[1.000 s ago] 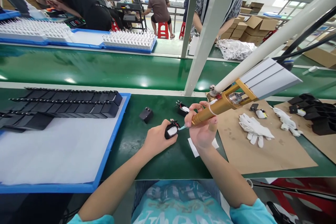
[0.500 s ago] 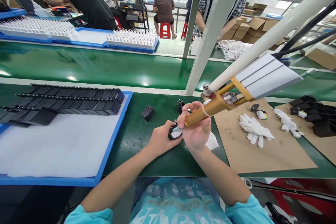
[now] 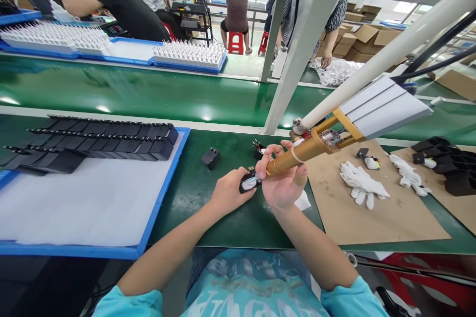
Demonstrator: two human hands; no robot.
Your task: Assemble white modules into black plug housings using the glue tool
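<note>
Left hand [image 3: 230, 192] clamps black housing [image 3: 248, 183] in fingers; right hand's [image 3: 281, 184] fingers pinch gold tool [image 3: 293, 157]. Apparent dispensing step; next move requires steady alignment.

Since a second ago, our right hand [image 3: 281, 185] and the gold dispenser [image 3: 295, 157] have closed in from 3 o'clock on the black housing [image 3: 243, 185] in our left hand [image 3: 227, 192]. Far 12 o'clock: the brown-shirted person [image 3: 237, 9] has drawn in an outstretched arm. Towards 1 o'clock, we note a striped-sleeved co-worker's hand [image 3: 326, 60] lowered to the plastic wrapping [image 3: 340, 72].
</note>
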